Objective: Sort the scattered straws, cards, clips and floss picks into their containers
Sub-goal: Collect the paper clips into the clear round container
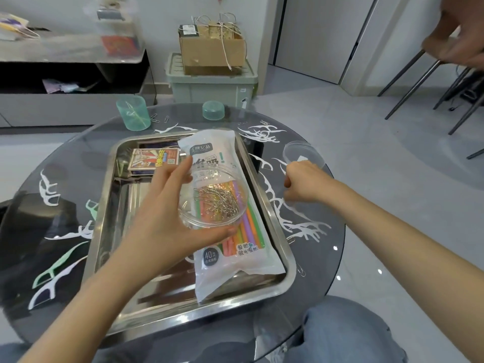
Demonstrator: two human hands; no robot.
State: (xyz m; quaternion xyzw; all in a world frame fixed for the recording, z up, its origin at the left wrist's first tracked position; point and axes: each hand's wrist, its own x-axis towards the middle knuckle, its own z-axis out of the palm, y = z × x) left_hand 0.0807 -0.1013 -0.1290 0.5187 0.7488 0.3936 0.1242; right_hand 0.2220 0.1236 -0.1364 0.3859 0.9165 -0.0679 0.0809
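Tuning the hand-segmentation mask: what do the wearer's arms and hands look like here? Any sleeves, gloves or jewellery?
Left hand and right hand: no gloves, and no rings, watch or bands visible. Above the wrists no sleeves show, right up to the frame edge. No tape or markings either. The only clothing in view is blue jeans at the knees.

Left grip (167, 208) clasping, right grip (301, 183) curled

1 tray (104, 203), 1 straw pkt (237, 263), 1 clip dish (213, 203)
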